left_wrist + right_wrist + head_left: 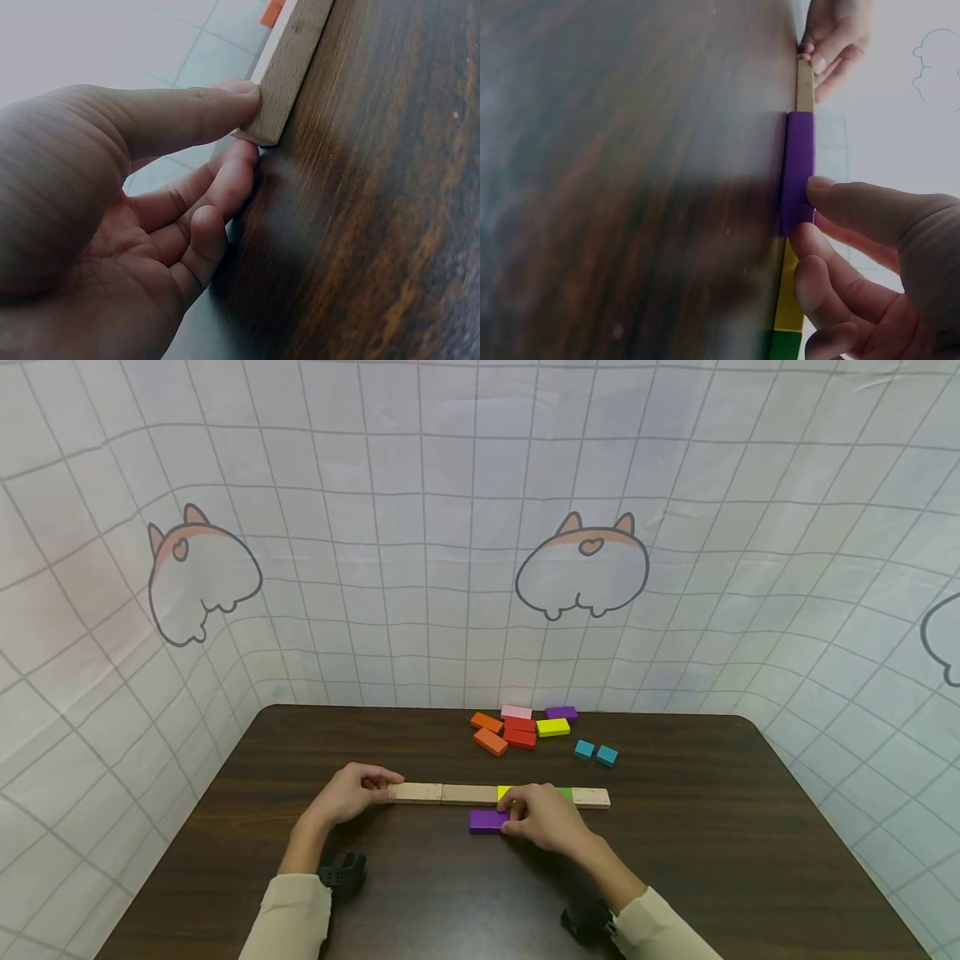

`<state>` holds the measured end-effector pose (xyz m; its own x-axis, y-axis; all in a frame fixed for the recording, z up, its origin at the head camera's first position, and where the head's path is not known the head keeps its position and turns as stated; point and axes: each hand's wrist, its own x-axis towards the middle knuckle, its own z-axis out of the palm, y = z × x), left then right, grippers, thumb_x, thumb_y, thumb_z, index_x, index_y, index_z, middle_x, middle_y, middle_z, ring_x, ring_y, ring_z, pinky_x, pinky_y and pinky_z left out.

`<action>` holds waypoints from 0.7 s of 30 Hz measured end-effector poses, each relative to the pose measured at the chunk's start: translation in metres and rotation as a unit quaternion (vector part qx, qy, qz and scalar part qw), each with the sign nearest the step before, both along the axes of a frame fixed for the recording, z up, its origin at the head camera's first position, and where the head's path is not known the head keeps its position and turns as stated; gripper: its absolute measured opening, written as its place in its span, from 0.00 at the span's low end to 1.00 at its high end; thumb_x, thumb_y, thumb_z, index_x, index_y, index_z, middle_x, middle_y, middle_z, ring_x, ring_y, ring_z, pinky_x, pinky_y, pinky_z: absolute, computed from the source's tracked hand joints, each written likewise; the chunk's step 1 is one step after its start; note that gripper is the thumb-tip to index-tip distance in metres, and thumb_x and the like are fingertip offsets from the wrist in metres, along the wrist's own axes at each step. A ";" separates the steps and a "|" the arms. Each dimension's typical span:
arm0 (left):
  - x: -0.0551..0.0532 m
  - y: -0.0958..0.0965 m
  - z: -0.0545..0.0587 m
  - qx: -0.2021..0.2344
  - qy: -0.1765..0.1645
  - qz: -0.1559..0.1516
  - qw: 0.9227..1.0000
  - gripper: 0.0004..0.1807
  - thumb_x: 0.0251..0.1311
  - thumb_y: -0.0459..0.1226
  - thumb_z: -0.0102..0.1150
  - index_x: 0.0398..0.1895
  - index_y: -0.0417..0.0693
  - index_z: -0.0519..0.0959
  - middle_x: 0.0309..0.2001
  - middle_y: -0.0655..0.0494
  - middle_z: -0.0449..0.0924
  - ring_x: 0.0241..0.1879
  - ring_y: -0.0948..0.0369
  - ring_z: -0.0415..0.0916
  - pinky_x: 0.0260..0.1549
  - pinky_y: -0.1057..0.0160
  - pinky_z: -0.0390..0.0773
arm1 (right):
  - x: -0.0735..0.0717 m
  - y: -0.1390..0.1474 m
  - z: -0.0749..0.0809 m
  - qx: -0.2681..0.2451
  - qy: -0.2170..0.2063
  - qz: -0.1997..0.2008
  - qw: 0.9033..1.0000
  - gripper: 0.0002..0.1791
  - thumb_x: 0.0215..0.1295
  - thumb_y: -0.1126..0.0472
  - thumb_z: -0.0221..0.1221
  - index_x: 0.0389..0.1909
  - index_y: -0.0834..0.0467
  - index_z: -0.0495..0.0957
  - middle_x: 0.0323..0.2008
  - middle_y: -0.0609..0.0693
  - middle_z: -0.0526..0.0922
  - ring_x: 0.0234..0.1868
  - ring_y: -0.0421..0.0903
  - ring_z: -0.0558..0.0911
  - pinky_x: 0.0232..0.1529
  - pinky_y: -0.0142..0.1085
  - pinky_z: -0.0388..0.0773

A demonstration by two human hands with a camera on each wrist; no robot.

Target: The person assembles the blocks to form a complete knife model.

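Note:
A straight row of blocks lies across the table: plain wooden block [417,793] at the left end, a second wooden block [468,795], then yellow [504,792], green [565,793] and a wooden block [592,798] at the right. My left hand [354,797] pinches the row's left end between thumb and fingers; the left wrist view shows the thumb on the wooden block [289,75]. In front of the row, my right hand [549,820] pinches the right end of a purple block [485,822]. That hand partly covers the yellow and green blocks.
Toward the back lie orange blocks [491,742], red blocks [520,738], a pink block [516,712], another yellow block [553,727] and another purple block [561,713]. Two small blue blocks [584,749] sit right of them. A gridded curtain [450,568] hangs behind the dark table [712,827].

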<state>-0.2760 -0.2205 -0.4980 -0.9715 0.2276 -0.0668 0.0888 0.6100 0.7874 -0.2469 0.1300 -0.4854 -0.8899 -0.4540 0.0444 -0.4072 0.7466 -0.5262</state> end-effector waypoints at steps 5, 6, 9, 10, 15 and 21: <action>0.000 0.001 0.000 0.003 -0.006 0.003 1.000 0.12 0.65 0.35 0.68 0.50 0.49 0.88 0.37 0.53 0.82 0.34 0.58 0.73 0.37 0.59 0.74 | -0.002 -0.005 0.000 -0.008 -0.012 -0.005 1.000 0.08 0.60 0.57 0.73 0.39 0.49 0.86 0.25 0.38 0.80 0.24 0.36 0.74 0.26 0.31 0.69; 0.000 0.001 0.001 0.003 -0.004 0.000 1.000 0.12 0.65 0.35 0.68 0.50 0.48 0.88 0.37 0.53 0.82 0.34 0.58 0.73 0.37 0.60 0.74 | -0.003 -0.006 0.000 -0.007 -0.015 -0.007 1.000 0.08 0.60 0.56 0.73 0.39 0.49 0.86 0.25 0.39 0.80 0.24 0.37 0.74 0.26 0.31 0.69; 0.000 0.001 0.001 0.005 -0.004 0.002 1.000 0.12 0.64 0.35 0.68 0.50 0.49 0.89 0.37 0.53 0.82 0.34 0.58 0.73 0.37 0.60 0.74 | -0.005 -0.009 0.001 -0.006 -0.026 -0.012 1.000 0.08 0.61 0.56 0.72 0.40 0.49 0.86 0.25 0.40 0.80 0.24 0.38 0.74 0.26 0.32 0.70; 0.000 0.001 0.001 0.004 -0.004 0.001 1.000 0.12 0.64 0.35 0.68 0.50 0.49 0.89 0.37 0.53 0.82 0.34 0.58 0.73 0.37 0.60 0.74 | -0.006 -0.010 0.001 -0.006 -0.028 -0.014 1.000 0.08 0.61 0.56 0.73 0.40 0.49 0.86 0.26 0.40 0.81 0.24 0.38 0.74 0.26 0.32 0.70; 0.000 0.000 0.001 0.003 -0.002 0.000 1.000 0.12 0.65 0.34 0.68 0.50 0.49 0.89 0.37 0.54 0.82 0.34 0.58 0.74 0.37 0.59 0.74 | -0.008 -0.012 0.001 -0.006 -0.030 -0.015 0.999 0.09 0.60 0.56 0.73 0.40 0.49 0.86 0.26 0.40 0.82 0.25 0.39 0.75 0.27 0.32 0.71; 0.000 -0.001 0.000 0.003 0.003 -0.005 1.000 0.11 0.65 0.34 0.67 0.50 0.49 0.89 0.37 0.53 0.83 0.34 0.59 0.74 0.37 0.60 0.75 | -0.010 -0.015 0.000 -0.007 -0.020 -0.010 1.000 0.09 0.60 0.56 0.73 0.40 0.49 0.86 0.26 0.40 0.83 0.26 0.38 0.76 0.27 0.33 0.72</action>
<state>-0.2761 -0.2215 -0.4978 -0.9694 0.2381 -0.0589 0.1004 0.6043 0.7904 -0.2569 0.1150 -0.4851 -0.9002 -0.4353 0.0158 -0.3708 0.7467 -0.5522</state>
